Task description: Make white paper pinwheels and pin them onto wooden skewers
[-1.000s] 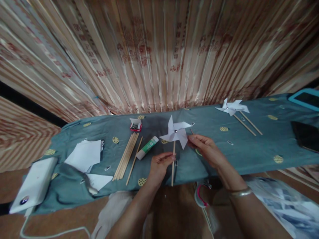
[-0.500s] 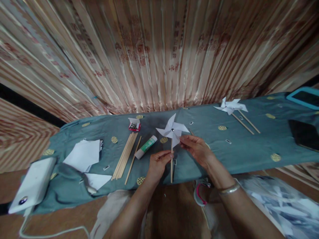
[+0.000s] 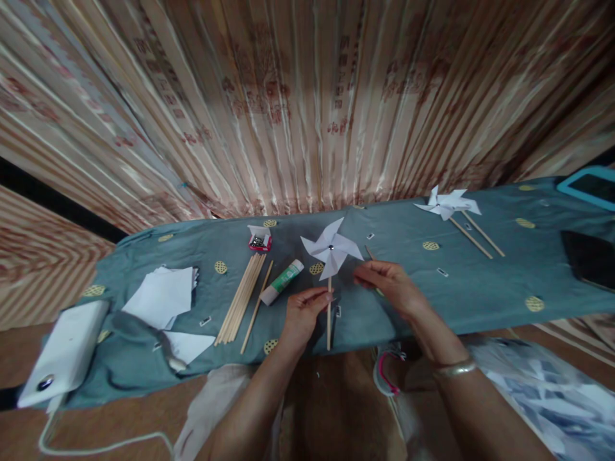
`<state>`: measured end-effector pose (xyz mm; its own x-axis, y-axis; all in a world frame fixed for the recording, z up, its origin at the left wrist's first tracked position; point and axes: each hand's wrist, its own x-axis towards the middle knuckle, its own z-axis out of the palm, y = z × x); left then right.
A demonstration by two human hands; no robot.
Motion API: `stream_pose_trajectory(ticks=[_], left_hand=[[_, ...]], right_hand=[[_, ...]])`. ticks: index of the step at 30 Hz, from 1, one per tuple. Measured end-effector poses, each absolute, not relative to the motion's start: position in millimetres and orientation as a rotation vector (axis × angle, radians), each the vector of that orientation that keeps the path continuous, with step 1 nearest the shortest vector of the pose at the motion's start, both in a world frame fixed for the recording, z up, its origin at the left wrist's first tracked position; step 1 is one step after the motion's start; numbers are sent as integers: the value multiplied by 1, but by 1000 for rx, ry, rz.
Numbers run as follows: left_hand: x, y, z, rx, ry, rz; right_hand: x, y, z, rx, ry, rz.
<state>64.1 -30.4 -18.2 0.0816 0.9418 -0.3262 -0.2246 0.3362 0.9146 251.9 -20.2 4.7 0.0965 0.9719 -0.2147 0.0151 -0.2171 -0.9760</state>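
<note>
A white paper pinwheel [image 3: 341, 250] with a shiny pin at its centre stands upright on a thin wooden stick. My left hand [image 3: 305, 314] pinches that stick below the blades. Just right of the pinwheel, my right hand [image 3: 391, 285] is apart from the blades, its fingers drawn together with nothing visible in them. Behind its fingertips a thin pointed stick [image 3: 369, 251] lies partly hidden. To the left are a green and white glue stick [image 3: 282, 282], a single wooden stick [image 3: 257, 308] and a bundle of wooden sticks [image 3: 241, 299].
A small red box of pins [image 3: 260, 240] sits open behind the sticks. White paper sheets [image 3: 161, 294] and a white power bank [image 3: 67, 352] with a cable are at left. Two finished pinwheels [image 3: 449, 203], a dark phone [image 3: 589, 259] and a blue-framed device [image 3: 589, 186] lie at right.
My right hand has let go of the blade's edge and moved away to the right. The blades have turned slightly. My left hand still grips the stick in nearly the same place.
</note>
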Motion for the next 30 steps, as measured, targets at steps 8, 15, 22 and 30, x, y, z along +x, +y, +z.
stream_pose_trajectory(ticks=[8,15,22,30], left_hand=[[66,-30,-21,811,1135,1004],[65,-31,-22,821,1128,997],[65,-31,-22,842,1136,990],[65,-30,-24,853,1137,1013]], right_hand=[[271,-17,2,-1593,-1053,712],[256,-11,7,-1413,-971,854],[254,-10,4,-1422,-954,902],[251,-11,9,-1403,-975,967]])
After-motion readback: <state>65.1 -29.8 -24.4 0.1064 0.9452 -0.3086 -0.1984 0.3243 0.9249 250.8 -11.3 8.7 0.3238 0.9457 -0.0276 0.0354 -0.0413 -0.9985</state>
